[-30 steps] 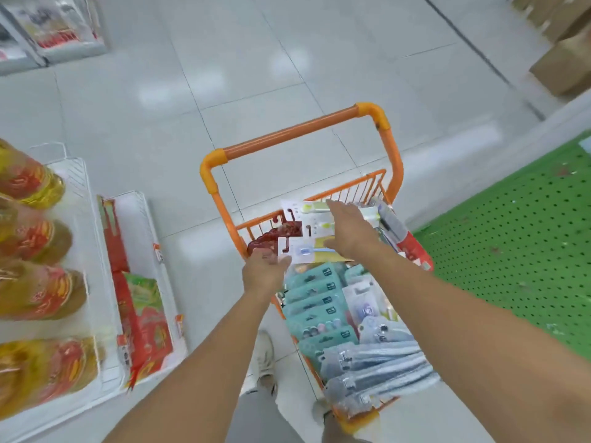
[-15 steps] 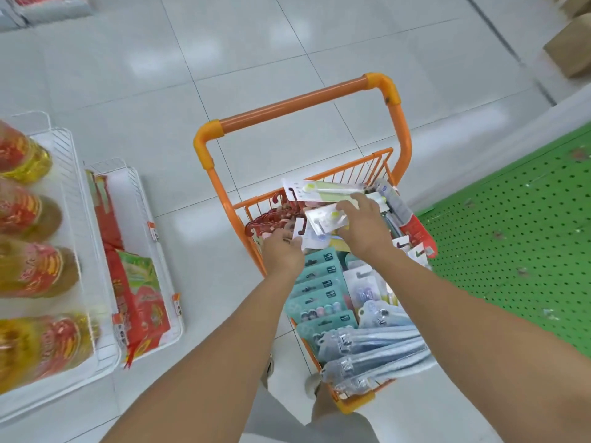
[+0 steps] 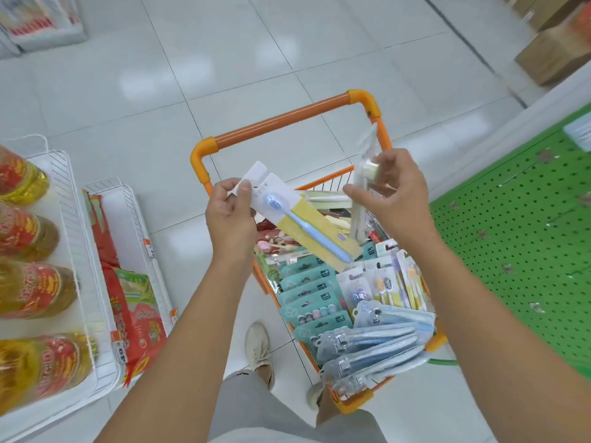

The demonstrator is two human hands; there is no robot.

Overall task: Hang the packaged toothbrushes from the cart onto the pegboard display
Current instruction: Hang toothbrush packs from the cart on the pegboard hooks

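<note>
- The left hand pinches the white header end of a flat carded pack with a blue toothbrush on a yellow backing, thumb on top. Gripping it by the header probably keeps the hanging hole reachable for a peg.
- That pack slants down over the orange wire-and-plastic shopping cart, lifted clear of the stock beneath.
- The right hand grips a second, clear-fronted toothbrush pack held nearly upright and edge-on, likely so the two packs are kept separate and can be hung one at a time.
- Many more packaged toothbrushes in teal, white and clear blister cards lie stacked in the cart basket, so most of the job seems to remain.
- The green perforated pegboard panel stands just to the right of the cart, close enough to reach with a turn.
- A white wire shelf with yellow oil bottles sits to the left, apart from the work.
</note>
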